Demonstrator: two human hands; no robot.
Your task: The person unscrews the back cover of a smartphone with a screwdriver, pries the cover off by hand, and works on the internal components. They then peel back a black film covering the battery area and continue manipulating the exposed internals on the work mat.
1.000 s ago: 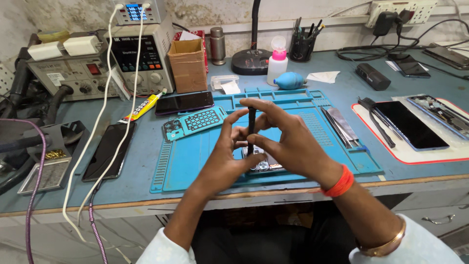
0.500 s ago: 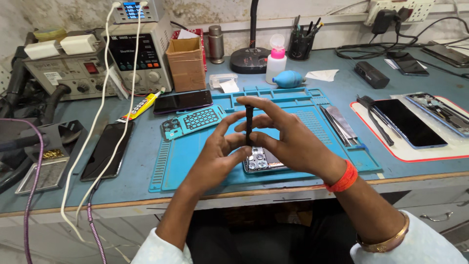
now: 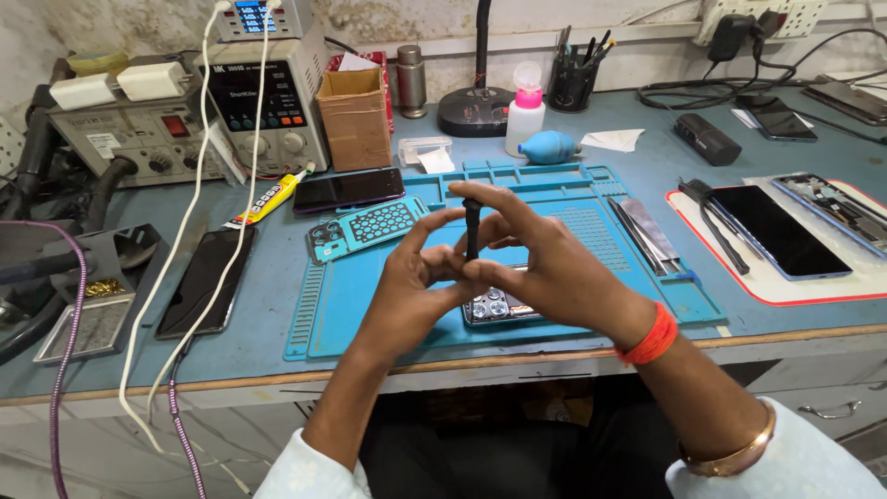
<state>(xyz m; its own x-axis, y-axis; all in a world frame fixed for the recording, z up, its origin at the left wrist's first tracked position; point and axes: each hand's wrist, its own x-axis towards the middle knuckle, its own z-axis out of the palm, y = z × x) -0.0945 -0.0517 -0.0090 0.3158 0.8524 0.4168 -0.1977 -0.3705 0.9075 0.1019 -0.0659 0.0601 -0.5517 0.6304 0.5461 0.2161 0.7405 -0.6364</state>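
Screwdriver (image 3: pixel 472 228) upright over opened phone (image 3: pixel 499 308), near edge of blue mat (image 3: pixel 370 305). Right hand (image 3: pixel 545 268) pinches shaft, forefinger capping top. Left hand (image 3: pixel 416 277) closed around lower shaft, steadying tip. Risk: tip slips off screw, gouges board, cause tilt or excess pressure. Loose screw could roll off near edge. Tweezers (image 3: pixel 647 231) right.

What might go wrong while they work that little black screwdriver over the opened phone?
The screwdriver, upright between the right hand and left hand, could slip and scratch the opened phone. A loosened screw might roll off the blue mat, since the phone lies near the bench's front edge.
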